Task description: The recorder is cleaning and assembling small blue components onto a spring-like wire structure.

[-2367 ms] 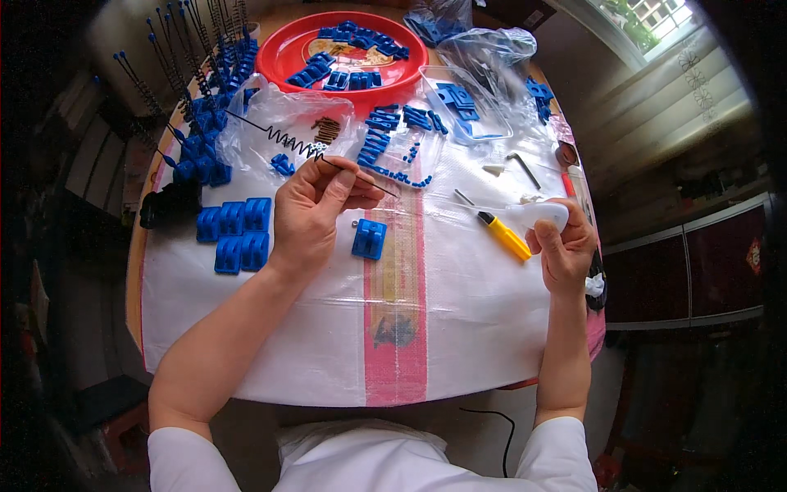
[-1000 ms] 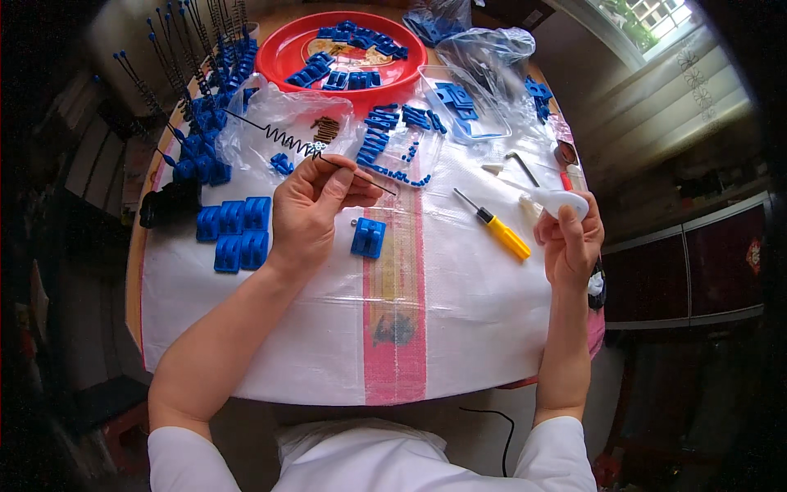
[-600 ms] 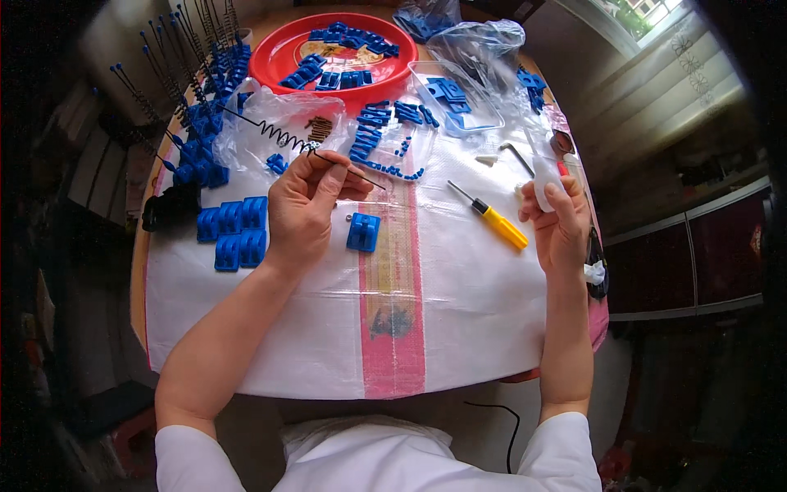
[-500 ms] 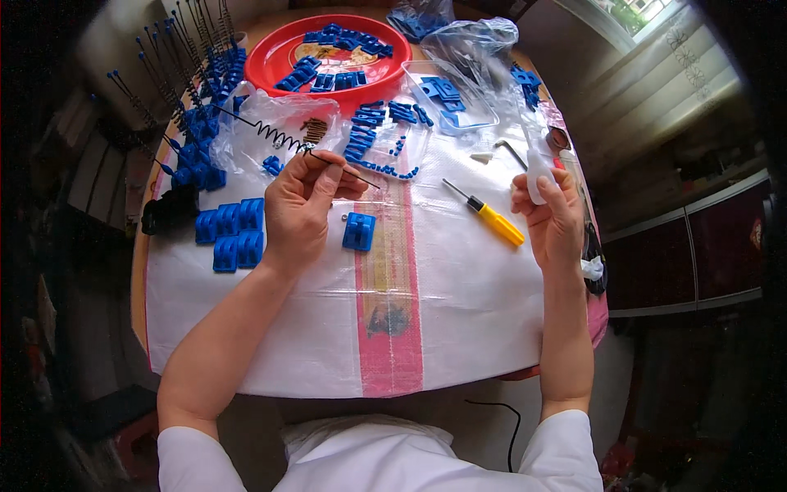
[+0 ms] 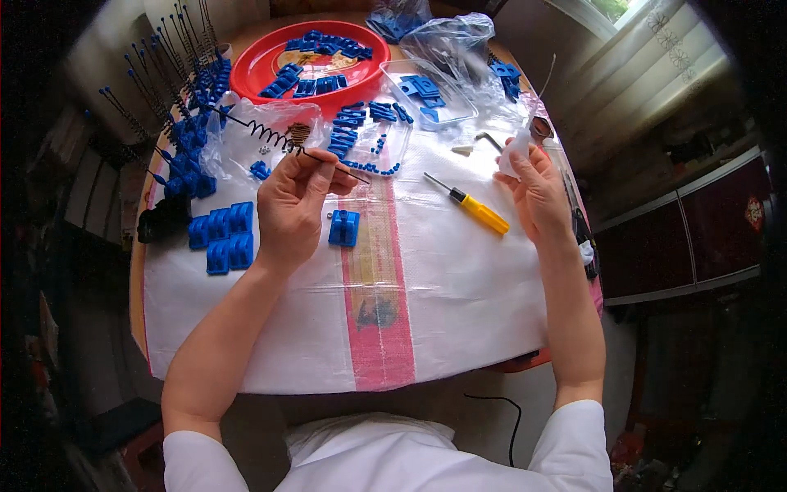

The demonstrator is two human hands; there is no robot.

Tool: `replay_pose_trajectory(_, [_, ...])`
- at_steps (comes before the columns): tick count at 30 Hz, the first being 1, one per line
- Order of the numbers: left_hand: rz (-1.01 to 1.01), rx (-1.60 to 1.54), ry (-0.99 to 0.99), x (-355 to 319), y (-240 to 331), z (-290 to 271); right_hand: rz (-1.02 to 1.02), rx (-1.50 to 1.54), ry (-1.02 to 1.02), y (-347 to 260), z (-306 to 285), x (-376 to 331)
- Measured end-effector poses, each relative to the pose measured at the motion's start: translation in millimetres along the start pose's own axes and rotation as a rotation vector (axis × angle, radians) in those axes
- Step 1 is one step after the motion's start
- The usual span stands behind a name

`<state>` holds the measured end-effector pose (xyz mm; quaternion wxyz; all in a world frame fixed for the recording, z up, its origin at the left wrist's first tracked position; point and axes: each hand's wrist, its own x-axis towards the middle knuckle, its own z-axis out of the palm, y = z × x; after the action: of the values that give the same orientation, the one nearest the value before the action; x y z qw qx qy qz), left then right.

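Note:
My left hand (image 5: 293, 205) pinches a thin black wire with a coiled spring section (image 5: 264, 131); its straight end points right, past my fingertips. In my right hand (image 5: 537, 193) is a small translucent white squeeze bottle (image 5: 513, 156) with a long thin nozzle, tilted up. Below the wire's straight end, a single blue plastic block (image 5: 344, 230) lies on the white cloth, a tiny metal nut (image 5: 329, 215) beside it. Between my hands rests a screwdriver (image 5: 485, 215) with a yellow handle. An L-shaped hex key (image 5: 489, 141) lies just left of the bottle.
Several blue blocks (image 5: 229, 227) sit left of my left hand. A red tray (image 5: 240, 82) of blue parts stands at the back, beside a clear plastic box (image 5: 467, 111). Finished-looking blue pieces with upright coiled wires (image 5: 184, 139) crowd the far left. Brown screws (image 5: 297, 133) lie on a plastic bag.
The view has shifted slightly, moving the table's things left. My right hand has turned the squeeze bottle so its nozzle leans further right. My left hand keeps its pinch on the coiled wire.

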<state>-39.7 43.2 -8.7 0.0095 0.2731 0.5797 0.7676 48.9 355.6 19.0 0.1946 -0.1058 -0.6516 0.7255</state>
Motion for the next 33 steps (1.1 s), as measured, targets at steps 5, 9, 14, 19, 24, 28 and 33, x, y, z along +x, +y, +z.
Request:
replay_pose_trajectory(5, [0.013,0.014,-0.011,0.8,1.3,-0.7,-0.086,-0.361,0.017,-0.4,-9.5,2.3])
replay_pose_trajectory(9, [0.001,0.001,0.015,0.5,3.8,1.4,-0.103,-0.641,0.014,-3.0,-6.4,-11.2])
replay_pose_trajectory(14, [0.015,-0.01,0.01,0.6,-0.5,1.7,-0.218,-0.972,0.061,-1.5,-6.0,-8.9])
replay_pose_trajectory(19, [0.027,0.046,-0.022,1.1,0.1,-1.9,-0.212,-1.086,0.09,1.9,2.0,9.5])
replay_pose_trajectory(24, [0.018,0.023,-0.013,1.2,1.1,-0.8,-0.203,-1.136,0.132,6.0,-11.4,22.5])
replay_pose_trajectory(28, [0.017,0.015,-0.009,0.9,-0.8,-2.6,-0.214,-1.16,0.115,8.1,-11.8,27.9])
replay_pose_trajectory(33, [0.014,0.056,-0.012,0.5,0.6,-1.7,-0.236,-1.236,0.083,13.7,-11.7,32.9])
